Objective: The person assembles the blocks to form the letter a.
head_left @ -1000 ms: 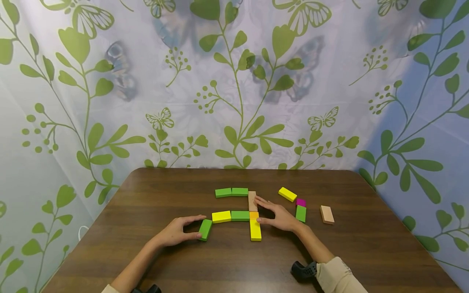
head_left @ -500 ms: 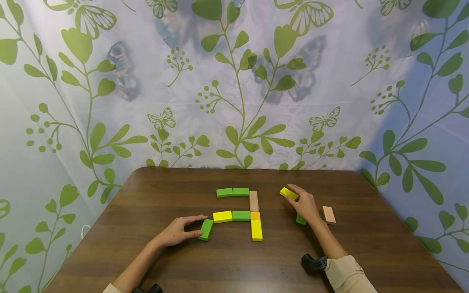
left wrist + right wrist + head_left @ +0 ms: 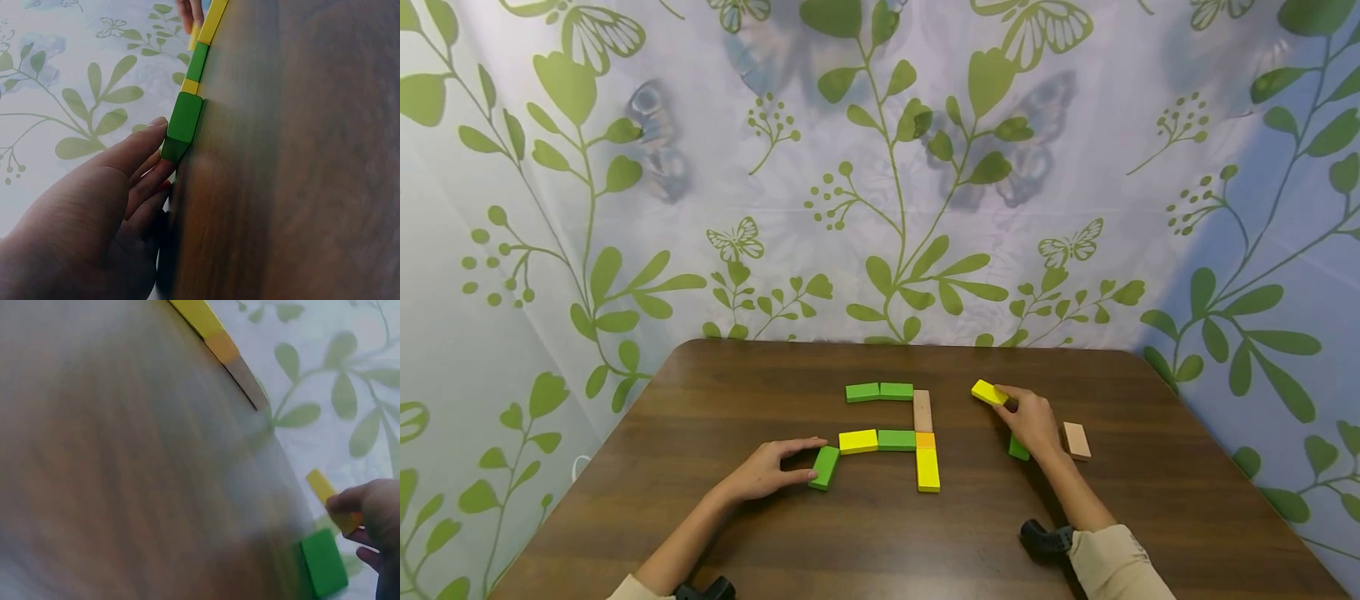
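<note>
My left hand (image 3: 767, 471) holds a green block (image 3: 825, 467) between thumb and fingers, at the left end of a block figure on the table. In that figure, a yellow block (image 3: 858, 442) and a green one form the middle row. An orange block (image 3: 926, 440) joins it to a yellow block below and a plain wooden block (image 3: 922, 411) above. Two green blocks (image 3: 880, 392) form the top row. Over to the right, my right hand (image 3: 1033, 421) pinches the end of another yellow block (image 3: 988, 392). A green block (image 3: 1018, 448) shows partly beneath that hand.
A loose plain wooden block (image 3: 1077, 441) lies right of my right hand. The brown wooden table (image 3: 850, 542) ends at a patterned curtain (image 3: 880, 250) behind. Black devices (image 3: 1045, 540) are strapped at both wrists.
My right hand has left the plain wooden block, moved right and taken hold of the loose yellow block, which has shifted slightly left. The left hand stays at its green block.
</note>
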`<state>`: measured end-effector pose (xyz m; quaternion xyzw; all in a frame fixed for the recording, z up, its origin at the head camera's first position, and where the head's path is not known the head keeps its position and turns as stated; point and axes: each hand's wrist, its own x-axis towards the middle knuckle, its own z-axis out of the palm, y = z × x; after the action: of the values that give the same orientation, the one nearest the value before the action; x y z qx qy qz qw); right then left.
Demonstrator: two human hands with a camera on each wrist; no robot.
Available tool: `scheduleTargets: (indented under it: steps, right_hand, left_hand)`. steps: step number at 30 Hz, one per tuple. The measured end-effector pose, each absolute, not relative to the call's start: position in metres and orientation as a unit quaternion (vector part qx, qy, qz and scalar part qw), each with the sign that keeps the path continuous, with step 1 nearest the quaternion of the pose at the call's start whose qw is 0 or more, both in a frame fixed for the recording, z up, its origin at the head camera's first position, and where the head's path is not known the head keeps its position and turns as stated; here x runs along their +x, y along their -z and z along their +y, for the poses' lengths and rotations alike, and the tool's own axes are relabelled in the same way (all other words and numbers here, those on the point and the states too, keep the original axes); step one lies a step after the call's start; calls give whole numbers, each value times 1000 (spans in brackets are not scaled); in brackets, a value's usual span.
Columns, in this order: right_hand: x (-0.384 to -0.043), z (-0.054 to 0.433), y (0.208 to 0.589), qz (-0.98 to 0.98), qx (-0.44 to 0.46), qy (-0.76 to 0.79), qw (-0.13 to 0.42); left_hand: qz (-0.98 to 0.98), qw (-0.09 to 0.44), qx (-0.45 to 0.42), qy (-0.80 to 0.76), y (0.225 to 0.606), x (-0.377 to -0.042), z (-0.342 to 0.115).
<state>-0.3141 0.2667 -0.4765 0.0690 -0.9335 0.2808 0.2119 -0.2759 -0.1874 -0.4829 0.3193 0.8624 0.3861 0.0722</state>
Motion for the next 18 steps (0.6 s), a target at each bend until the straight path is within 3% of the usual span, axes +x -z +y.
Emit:
scheduleTargets:
  steps: [8, 18]
  right_hand:
    - [-300, 218, 454, -878, 171, -339, 292]
    - [-246, 139, 439, -831, 315, -363, 281]
  left_hand:
    - [865, 72, 315, -385, 483, -276, -188]
    - [863, 68, 320, -384, 482, -275, -187]
